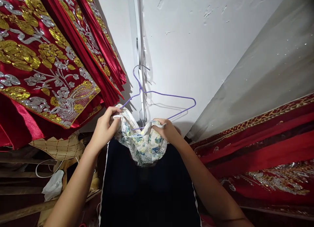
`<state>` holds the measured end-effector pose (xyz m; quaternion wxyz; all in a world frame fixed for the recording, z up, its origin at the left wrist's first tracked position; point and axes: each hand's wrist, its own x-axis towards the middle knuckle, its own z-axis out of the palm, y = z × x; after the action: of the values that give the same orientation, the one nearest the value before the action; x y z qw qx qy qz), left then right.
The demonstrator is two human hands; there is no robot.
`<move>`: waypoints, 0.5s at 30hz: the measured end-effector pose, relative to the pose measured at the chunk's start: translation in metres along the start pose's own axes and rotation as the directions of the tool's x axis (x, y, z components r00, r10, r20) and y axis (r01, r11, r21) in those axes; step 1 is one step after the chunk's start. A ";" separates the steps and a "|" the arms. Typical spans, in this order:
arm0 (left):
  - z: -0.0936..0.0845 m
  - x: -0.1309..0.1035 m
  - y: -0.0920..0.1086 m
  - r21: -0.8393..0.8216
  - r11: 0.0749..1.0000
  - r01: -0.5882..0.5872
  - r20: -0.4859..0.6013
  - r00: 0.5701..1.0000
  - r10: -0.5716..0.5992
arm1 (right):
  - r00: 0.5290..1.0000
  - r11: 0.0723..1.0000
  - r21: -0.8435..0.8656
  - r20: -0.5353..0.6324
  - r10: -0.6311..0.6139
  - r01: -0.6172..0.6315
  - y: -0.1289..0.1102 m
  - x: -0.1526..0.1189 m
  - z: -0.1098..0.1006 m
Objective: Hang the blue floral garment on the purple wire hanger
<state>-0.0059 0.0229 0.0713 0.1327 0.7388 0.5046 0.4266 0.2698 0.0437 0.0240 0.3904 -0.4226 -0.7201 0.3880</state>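
A purple wire hanger [169, 94] hangs by its hook at a narrow metal strip on the white wall. Its left arm runs into a floral garment [147, 148] of white, green and yellow cloth, while its right arm is bare. My left hand [107, 123] pinches the garment's pale edge near the hanger's left end. On the other side, my right hand [168, 130] grips the opposite edge, with its thumb hidden partly by the cloth. The garment's opening gapes between both hands, and the hanger's lower bar shows inside it.
Red garments with gold and silver embroidery [59, 56] hang at the upper left. Another red embroidered cloth [270, 155] and a sheer grey cover [257, 66] are at the right. Wooden slats [19, 191] and a white plastic bag [53, 185] lie at the lower left.
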 end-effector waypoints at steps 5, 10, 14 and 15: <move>-0.006 0.014 -0.010 0.051 0.998 -0.020 -0.013 1.000 0.021 | 0.970 0.995 -0.082 -0.232 -0.071 0.053 -0.001 -0.012 -0.019; -0.021 0.020 -0.012 0.164 0.983 -0.087 -0.005 0.996 0.089 | 0.776 1.000 -0.016 -0.630 -0.025 0.019 0.007 -0.009 -0.062; -0.021 0.025 -0.006 0.228 0.963 -0.142 0.033 0.990 0.138 | 0.827 1.000 0.010 -0.561 0.028 -0.027 0.000 -0.002 -0.088; -0.021 0.027 -0.006 0.248 0.959 -0.140 0.017 0.990 0.140 | 0.850 1.000 0.015 -0.526 0.030 -0.026 -0.005 -0.002 -0.094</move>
<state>-0.0230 0.0438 0.0934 0.0085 0.7832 0.5006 0.3688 0.3527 0.0613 0.0649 0.5683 -0.5216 -0.5781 0.2660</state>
